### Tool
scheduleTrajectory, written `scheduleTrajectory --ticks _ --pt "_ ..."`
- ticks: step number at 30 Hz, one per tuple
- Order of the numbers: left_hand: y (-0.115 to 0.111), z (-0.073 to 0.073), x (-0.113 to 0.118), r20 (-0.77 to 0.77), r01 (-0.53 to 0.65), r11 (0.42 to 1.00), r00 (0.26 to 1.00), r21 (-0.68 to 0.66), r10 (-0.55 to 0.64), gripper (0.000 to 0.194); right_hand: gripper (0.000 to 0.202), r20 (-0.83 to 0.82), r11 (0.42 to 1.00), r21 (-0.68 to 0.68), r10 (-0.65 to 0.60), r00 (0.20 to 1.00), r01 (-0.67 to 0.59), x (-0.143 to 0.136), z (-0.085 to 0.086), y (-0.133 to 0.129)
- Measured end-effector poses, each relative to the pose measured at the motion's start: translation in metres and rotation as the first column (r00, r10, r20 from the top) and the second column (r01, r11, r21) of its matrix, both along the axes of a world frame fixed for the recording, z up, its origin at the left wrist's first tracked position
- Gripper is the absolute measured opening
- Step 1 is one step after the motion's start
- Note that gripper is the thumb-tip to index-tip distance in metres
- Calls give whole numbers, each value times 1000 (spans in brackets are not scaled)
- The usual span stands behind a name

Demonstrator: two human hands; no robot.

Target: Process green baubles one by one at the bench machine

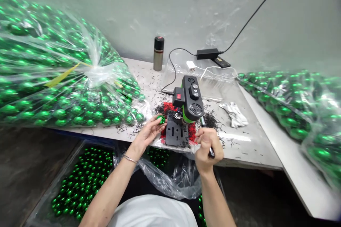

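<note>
Between the fingertips of my left hand (150,130) is a shiny green ball (161,119), held just left of a small bench drill press (193,99). My right hand (209,147) is wrapped round the press's black lever handle (211,153). The press has a black top with a round vent, a green body and a red switch at its side. Its slotted black base plate (176,133) rests on a red cloth (192,133) strewn with black shavings. The press's head hides its working tip.
Big clear bags of green balls lie at left (101,74) and right (293,103). A bottle (158,55), a power adapter (207,54), a phone-like black slab (222,62) and white gloves (234,115) are on the table. Below is a bin of green balls (85,177).
</note>
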State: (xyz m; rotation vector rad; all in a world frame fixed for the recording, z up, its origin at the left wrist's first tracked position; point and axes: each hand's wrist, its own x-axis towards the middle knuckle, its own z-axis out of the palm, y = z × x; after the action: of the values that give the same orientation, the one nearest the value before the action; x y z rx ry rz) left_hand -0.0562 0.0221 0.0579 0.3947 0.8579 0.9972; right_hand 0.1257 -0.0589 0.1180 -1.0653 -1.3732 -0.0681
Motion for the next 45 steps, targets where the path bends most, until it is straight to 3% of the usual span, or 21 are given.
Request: scheduleTrajectory --ticks 5,9,13,15,20,24,27,34,41,45 --pt "-7 -5 10 -29 -35 999 999 37 37 34 28 28 1000 26 1 1000 -2 0 0 1" --pt "-13 -13 22 -234 -93 980 963 178 134 44 28 36 999 39 35 999 -36 -1 2 1" --pt "-19 -23 35 -445 35 915 881 401 161 43 28 18 999 16 31 999 -31 -1 13 1" --pt "-21 -27 41 -570 144 860 800 489 190 39 28 1 999 -8 40 999 -40 -2 22 2" --pt "-24 -30 48 -809 401 732 471 551 351 32 30 -28 996 -57 71 997 -72 -2 39 4" --pt "-25 -29 48 -831 540 633 390 555 396 30 29 5 997 -59 53 999 -53 -2 39 4" --pt "-23 -30 47 -835 593 588 385 550 394 31 27 37 996 -70 51 998 -49 0 34 1" --pt "-19 -32 47 -835 628 552 396 549 381 32 25 62 996 -42 79 995 -76 5 13 -4" --pt "-20 -33 48 -832 628 547 397 554 387 32 28 167 996 60 56 984 -67 9 -44 2" --pt "-21 -34 48 -824 626 538 392 565 410 33 30 121 994 99 24 992 -36 8 -67 5"
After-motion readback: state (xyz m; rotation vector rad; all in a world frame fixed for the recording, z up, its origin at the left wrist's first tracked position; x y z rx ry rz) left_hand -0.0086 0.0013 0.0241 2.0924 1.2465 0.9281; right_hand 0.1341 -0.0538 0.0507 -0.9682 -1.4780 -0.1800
